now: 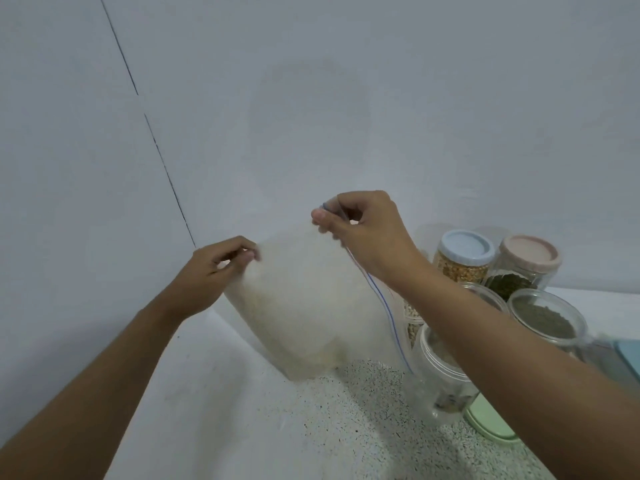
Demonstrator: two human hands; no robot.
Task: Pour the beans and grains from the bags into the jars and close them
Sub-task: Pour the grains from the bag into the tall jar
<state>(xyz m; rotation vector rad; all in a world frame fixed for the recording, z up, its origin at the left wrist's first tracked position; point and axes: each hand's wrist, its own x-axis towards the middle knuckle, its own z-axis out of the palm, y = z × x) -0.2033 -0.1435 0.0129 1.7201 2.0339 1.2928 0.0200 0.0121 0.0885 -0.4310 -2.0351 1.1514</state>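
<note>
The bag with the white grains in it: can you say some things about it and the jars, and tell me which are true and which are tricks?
1. The left hand and the right hand both hold the bag. True.
2. The bag lies flat on the counter. False: it is held up, tilted.
3. The blue-lidded jar is closed. True.
4. The green lid sits on a jar. False: it lies on the counter beside an open jar.
</note>
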